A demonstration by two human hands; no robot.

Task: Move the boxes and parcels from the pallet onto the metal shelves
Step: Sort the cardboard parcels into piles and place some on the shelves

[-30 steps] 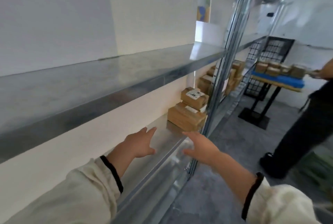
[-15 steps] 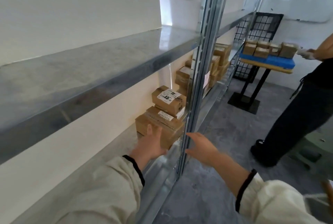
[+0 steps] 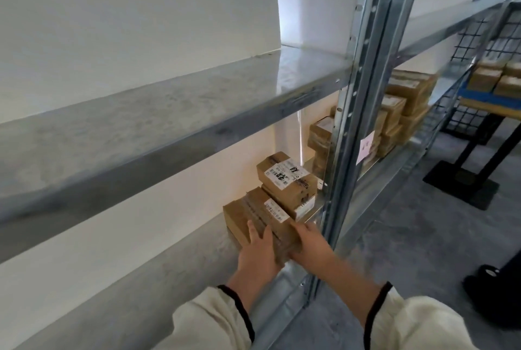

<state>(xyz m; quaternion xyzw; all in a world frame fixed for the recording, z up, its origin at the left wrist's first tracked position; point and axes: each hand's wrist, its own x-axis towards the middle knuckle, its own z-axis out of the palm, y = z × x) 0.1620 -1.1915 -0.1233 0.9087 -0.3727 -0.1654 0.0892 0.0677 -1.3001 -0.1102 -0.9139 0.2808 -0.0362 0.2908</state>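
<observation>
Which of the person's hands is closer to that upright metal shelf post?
The right hand. It rests on the near end of the lower brown cardboard box, just beside the grey metal upright post. The left hand lies on the same box, farther from the post.

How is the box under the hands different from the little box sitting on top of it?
The bottom box looks wider and flatter; the top box looks smaller and chunkier. The top box wears a big white label with bold black print; the bottom box has a narrower white label strip. The left hand and right hand touch the bottom box; nothing touches the top box. Both are brown cardboard, on the lower shelf.
</observation>
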